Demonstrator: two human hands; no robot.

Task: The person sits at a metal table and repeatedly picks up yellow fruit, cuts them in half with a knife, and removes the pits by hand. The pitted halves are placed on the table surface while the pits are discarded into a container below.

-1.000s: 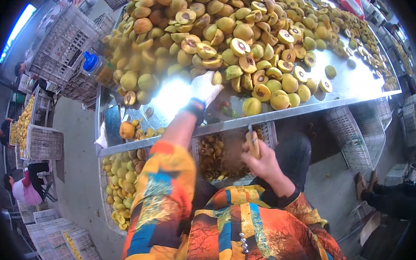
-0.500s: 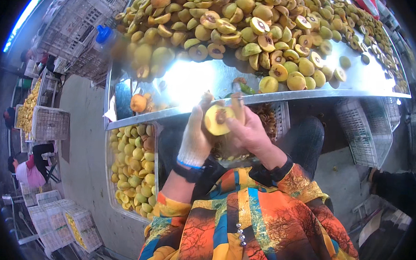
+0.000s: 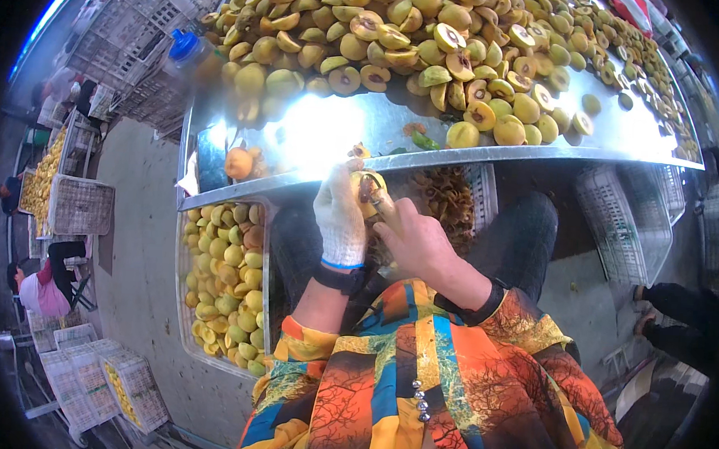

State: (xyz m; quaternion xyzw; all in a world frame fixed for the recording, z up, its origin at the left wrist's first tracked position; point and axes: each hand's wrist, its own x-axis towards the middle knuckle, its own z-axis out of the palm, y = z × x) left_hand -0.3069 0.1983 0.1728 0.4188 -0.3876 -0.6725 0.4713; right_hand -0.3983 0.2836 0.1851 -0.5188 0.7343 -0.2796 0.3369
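My left hand (image 3: 340, 219), in a white knit glove, is closed around a halved yellow peach (image 3: 377, 177) just below the metal table's front edge. The cut face is turned up, and its brown middle shows. My bare right hand (image 3: 427, 244) grips a small pitting tool (image 3: 389, 215) with a brownish handle. The tool's far end is at the peach's middle; its exact tip is hard to make out. Below my hands, between my knees, a white crate (image 3: 481, 200) holds brown scraps (image 3: 446, 192).
Peach halves (image 3: 434, 33) are heaped on the metal table (image 3: 405, 129). Left of my legs stands a bin (image 3: 267, 301) full of yellow peaches. Empty white crates (image 3: 619, 226) stand at right. A blue-capped bottle (image 3: 185, 46) is at the table's left. Another person (image 3: 47, 289) sits far left.
The peach's cut face has tilted away from a full view. My right hand has turned, bringing the tool from upright at the fruit's side to its middle.
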